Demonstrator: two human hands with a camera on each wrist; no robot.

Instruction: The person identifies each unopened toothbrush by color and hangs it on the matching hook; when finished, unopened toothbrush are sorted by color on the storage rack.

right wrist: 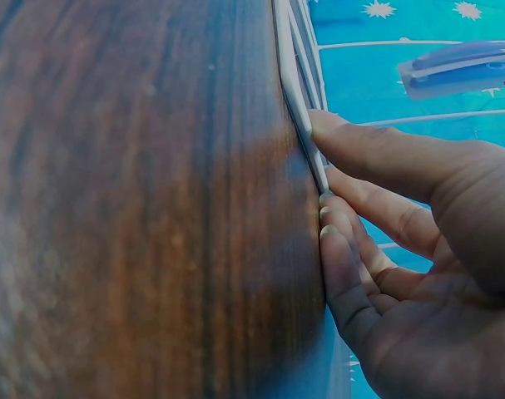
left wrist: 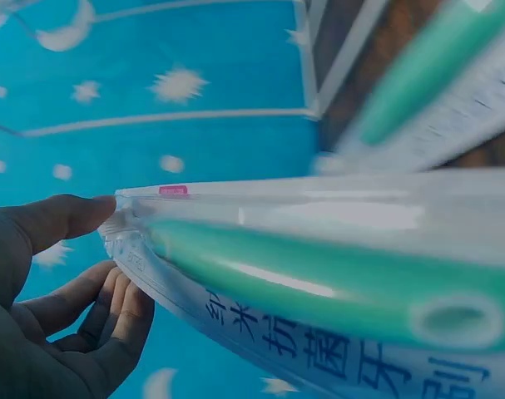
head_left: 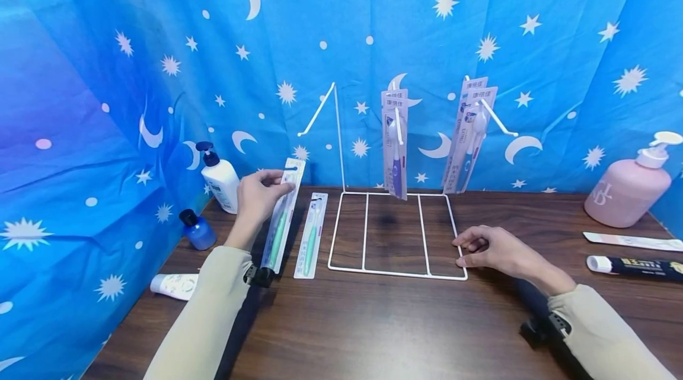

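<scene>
In the head view my left hand (head_left: 258, 196) pinches a packaged green toothbrush (head_left: 279, 232) near its top, holding it upright and slightly tilted above the table. The left wrist view shows the thumb and fingers on the clear pack (left wrist: 335, 283). A second packaged green toothbrush (head_left: 310, 240) lies flat beside it. My right hand (head_left: 496, 249) pinches the right base wire of a white wire rack (head_left: 397, 274) between thumb and fingers. Purple toothbrush packs (head_left: 396, 155) hang from the rack's middle hook, and packs with blue-marked brushes (head_left: 472, 143) from its right hook. The left hook holds nothing.
Left on the wooden table (head_left: 395, 326) stand a white pump bottle (head_left: 221, 181) and a blue bottle (head_left: 198, 232), with a white tube (head_left: 176, 286) nearer. At right are a pink pump bottle (head_left: 624, 190), a flat pack (head_left: 635, 240) and a dark tube (head_left: 637, 266). A starry curtain (head_left: 341, 24) hangs behind.
</scene>
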